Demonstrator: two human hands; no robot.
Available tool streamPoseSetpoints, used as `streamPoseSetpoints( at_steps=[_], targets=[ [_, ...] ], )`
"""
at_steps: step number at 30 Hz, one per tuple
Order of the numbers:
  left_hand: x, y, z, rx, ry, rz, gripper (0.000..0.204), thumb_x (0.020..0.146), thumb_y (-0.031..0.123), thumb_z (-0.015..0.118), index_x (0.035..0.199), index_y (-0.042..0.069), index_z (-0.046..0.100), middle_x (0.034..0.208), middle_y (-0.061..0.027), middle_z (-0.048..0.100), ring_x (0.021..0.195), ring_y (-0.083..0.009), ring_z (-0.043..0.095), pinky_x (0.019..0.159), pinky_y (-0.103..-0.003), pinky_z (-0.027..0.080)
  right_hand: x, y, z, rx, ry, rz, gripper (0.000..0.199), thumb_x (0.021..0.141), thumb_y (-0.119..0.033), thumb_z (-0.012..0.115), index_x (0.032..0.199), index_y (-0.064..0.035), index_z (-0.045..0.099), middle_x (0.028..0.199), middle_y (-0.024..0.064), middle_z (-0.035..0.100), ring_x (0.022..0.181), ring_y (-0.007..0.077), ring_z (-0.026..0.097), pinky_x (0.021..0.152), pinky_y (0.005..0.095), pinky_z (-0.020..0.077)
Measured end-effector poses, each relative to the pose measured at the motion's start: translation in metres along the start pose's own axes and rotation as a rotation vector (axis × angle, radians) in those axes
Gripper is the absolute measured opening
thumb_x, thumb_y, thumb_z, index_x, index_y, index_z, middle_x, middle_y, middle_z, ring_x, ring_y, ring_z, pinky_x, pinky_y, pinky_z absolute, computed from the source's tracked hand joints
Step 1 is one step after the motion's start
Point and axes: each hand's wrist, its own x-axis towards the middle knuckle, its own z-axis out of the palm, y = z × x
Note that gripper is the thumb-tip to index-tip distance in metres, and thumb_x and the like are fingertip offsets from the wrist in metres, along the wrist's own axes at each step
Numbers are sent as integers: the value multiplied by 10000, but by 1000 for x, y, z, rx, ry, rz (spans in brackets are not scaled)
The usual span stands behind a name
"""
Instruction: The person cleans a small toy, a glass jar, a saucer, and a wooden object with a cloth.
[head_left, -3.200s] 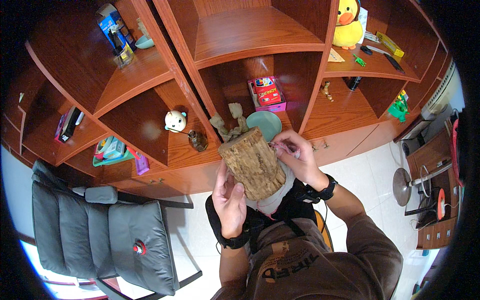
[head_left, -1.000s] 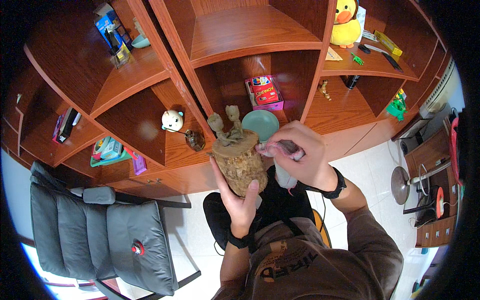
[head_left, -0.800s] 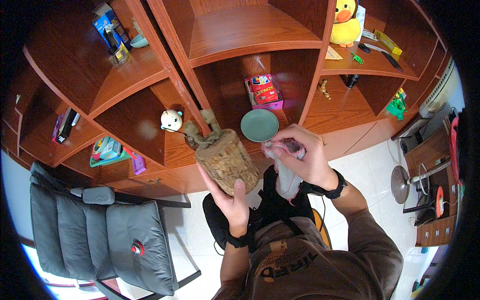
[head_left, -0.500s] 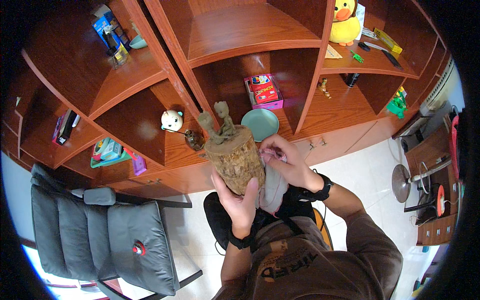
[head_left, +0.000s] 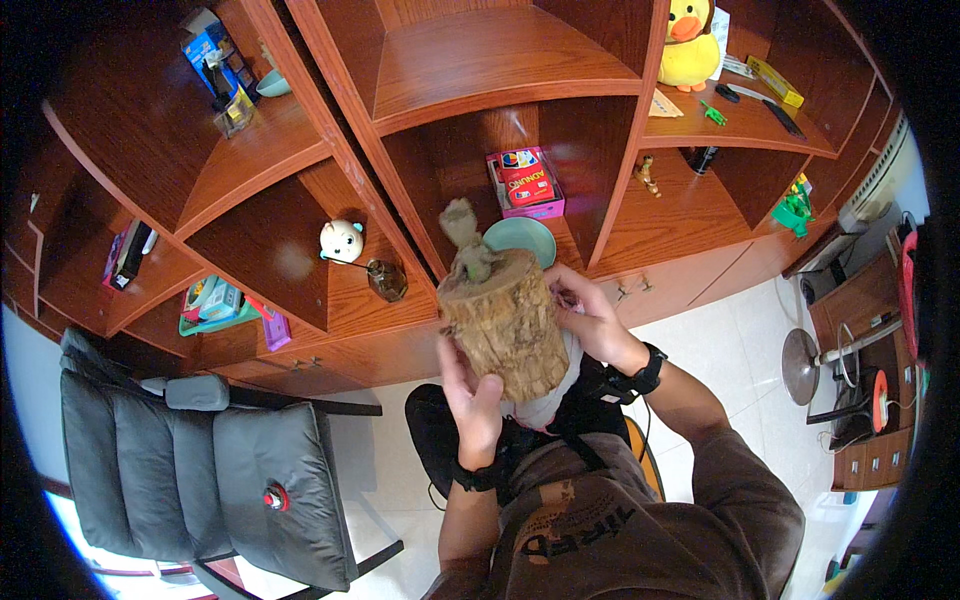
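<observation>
In front of my body is a log-shaped ornament (head_left: 508,330) with rough brown bark. A small grey-brown figurine (head_left: 461,225) sits on its flat top, which tilts toward the shelves. My left hand (head_left: 474,408) is closed on the log's lower left side, thumb toward me and the other fingers partly hidden behind it. At the log's upper right edge, my right hand (head_left: 603,330) grips a pale grey-pink cloth (head_left: 572,362) against the bark. Some of its fingertips are hidden by the log, and the cloth hangs down behind it.
A pale green plate (head_left: 522,240) and a pink-red box (head_left: 529,180) rest on the wooden shelf ahead. Left of them are a dark glass jar (head_left: 387,281) and a white animal-head figure (head_left: 342,240). A grey padded chair (head_left: 200,470) stands left; a fan (head_left: 800,366) is at right.
The log has shifted right and turned in my left hand, so its top figures now overlap instead of showing side by side. My right hand has moved slightly right with the cloth.
</observation>
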Motion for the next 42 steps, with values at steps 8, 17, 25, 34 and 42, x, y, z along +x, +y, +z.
streamPoseSetpoints(
  at_steps=[8,17,25,34,42],
  targets=[
    [-6,-14,-21,76,-158,-192,720,874,519,479,1296,-49,346,1261,-150,453,1129,-248,501,932,-387,428,2,-16,-1,-294,-101,-67,197,814,17,565,1011,4,561,918,65,596,869,115,558,771,262,448],
    [10,1,-2,-454,62,-259,584,940,442,378,1368,51,305,1362,-114,396,1250,-274,388,1042,-452,314,-3,-21,-4,-218,355,-156,210,815,-6,592,1020,-4,547,969,53,584,907,114,550,806,245,435],
    [20,16,18,-522,18,-307,564,959,452,333,1378,77,283,1348,-124,403,1241,-272,390,1037,-446,314,-15,-17,39,-712,373,-739,290,674,28,684,940,-28,584,929,119,576,778,242,583,647,309,466],
    [19,21,17,-468,-6,-355,594,955,491,310,1330,31,325,1265,-159,475,1153,-285,471,1003,-419,349,-12,-15,53,-816,126,-773,332,592,-4,714,912,-86,677,922,64,589,723,226,580,606,298,478],
    [22,19,19,-637,-20,-348,565,942,483,371,1349,93,325,1284,-114,448,1157,-271,457,989,-423,372,-14,-20,43,-656,369,-545,260,667,-12,707,914,-53,636,903,95,605,772,248,625,663,336,517]
  ],
)
